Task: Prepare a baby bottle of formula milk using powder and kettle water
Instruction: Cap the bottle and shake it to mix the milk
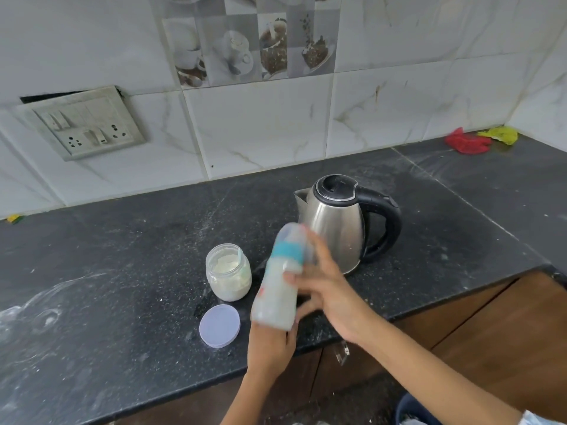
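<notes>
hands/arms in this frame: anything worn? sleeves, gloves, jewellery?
Both forearms are bare up to the frame edge. Left hand and right hand have no gloves, and no rings, watch or bands are visible. The hands are motion-blurred, so small items could be missed. A bit of pale fabric shows bottom right.

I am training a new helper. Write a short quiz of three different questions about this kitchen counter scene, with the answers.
1. True or false: the clear plastic powder jar is closed.
2. Which hand supports the base of the milky baby bottle with a teal collar?
3. The steel electric kettle with a black handle has its lid: A open, B shut.

Key: 1 false, its round lilac lid lies on the black counter. 2 the left hand; the right hand holds its side. 3 B.
</notes>
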Tool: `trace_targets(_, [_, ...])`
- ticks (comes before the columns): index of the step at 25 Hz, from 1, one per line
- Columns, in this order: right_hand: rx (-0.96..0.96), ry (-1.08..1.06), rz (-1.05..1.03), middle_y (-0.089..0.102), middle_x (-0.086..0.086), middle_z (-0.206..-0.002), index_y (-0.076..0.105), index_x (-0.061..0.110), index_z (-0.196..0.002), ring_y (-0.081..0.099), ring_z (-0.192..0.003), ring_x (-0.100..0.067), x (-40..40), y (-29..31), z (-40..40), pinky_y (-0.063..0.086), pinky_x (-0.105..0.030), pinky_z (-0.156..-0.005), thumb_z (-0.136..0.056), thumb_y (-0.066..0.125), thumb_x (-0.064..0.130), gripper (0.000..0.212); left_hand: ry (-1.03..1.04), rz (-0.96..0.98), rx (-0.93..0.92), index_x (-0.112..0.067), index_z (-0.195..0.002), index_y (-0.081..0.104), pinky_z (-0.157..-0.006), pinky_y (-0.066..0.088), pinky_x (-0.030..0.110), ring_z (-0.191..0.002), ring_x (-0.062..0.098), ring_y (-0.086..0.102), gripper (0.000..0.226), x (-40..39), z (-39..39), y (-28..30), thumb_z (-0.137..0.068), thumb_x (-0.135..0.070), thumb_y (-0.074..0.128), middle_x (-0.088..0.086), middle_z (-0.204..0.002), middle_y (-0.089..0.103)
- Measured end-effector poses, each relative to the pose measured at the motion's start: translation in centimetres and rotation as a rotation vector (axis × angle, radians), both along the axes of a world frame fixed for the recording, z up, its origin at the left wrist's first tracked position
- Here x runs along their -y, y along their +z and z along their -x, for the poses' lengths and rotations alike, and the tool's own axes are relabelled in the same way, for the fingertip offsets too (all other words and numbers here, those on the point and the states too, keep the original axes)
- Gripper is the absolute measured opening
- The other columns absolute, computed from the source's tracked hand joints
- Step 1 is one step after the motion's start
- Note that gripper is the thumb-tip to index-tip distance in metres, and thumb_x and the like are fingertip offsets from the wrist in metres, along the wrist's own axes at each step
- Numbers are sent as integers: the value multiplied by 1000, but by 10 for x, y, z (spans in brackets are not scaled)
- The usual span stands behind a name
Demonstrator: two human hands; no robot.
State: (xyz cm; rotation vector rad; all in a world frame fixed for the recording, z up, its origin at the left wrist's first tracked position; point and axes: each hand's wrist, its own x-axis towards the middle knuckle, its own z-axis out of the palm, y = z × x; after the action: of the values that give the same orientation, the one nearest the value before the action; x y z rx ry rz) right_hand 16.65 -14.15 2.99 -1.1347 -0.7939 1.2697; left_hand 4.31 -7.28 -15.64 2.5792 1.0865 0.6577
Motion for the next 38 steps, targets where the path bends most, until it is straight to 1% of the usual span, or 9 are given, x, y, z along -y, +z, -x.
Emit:
trace_targets(2, [37,75,15,70,-5,-116,33,55,-136,67,-107,-31,4,-1,9,55,-49,-69,-82,73,10,80,-4,3,8,-17,-137,49,-110,33,41,-134,25,39,48,-1,4,-2,-96,-41,40,5,-140,49])
trace_targets(6, [-138,-231,-33,62,-6,-128,29,46,-142,70,-104,-28,-12,9,-11,57,-57,-75,-86,67,13,75,29,-31,-87,-24,-143,41,-116,22,45,-142,24,27,48,2,-3,7,-98,-41,31,2,-151,34])
trace_targets(10, [22,-11,26,67,-4,-122,35,52,-135,68,-107,-25,2,4,5,56,-59,-77,-82,71,12,75,-13,-30,3,-12,-135,51,-103,40,50,-132,31,44,47,2,1,6,-94,-34,44,9,-139,51])
trace_targets(13, [-76,-267,-3,60,-7,-132,31,46,-141,68,-107,-27,-10,7,-11,58,-57,-76,-84,69,12,76,20,-44,-74,-21,-140,45,-110,28,48,-138,27,35,46,3,-3,9,-98,-38,35,4,-147,42])
trace_targets(18, [74,32,67,70,-1,-119,33,53,-136,67,-110,-21,9,4,16,58,-50,-76,-76,76,21,81,37,39,1,-15,-139,45,-109,36,38,-131,23,43,50,3,2,2,-96,-39,41,3,-141,46])
trace_targets(21, [-7,-28,126,71,-8,-112,50,28,-131,68,-106,-24,6,1,15,55,-47,-90,-67,85,25,73,20,31,0,-18,-135,44,-105,40,44,-126,23,46,45,5,0,1,-93,-34,43,6,-136,52])
trace_targets(25, [-328,-122,246,73,-11,-97,64,15,-103,71,-93,-24,4,8,23,55,-43,-88,-62,77,24,44,-12,-55,-115,-22,-147,28,-117,8,49,-139,29,31,54,5,1,7,-94,-32,27,8,-151,36])
trace_targets(30, [-403,2,243,73,-13,-104,57,12,-120,70,-99,-26,13,18,21,53,-44,-88,-88,55,18,33,-12,-30,168,-18,-137,31,-102,36,64,-130,29,37,53,8,-1,13,-88,-25,48,16,-136,52])
trace_targets(38, [-294,12,202,74,-12,-106,62,10,-112,71,-95,-25,11,44,10,59,-42,-80,-67,72,34,52,20,-19,-109,-23,-137,44,-113,24,55,-137,25,37,43,5,-2,14,-99,-39,31,1,-144,47])
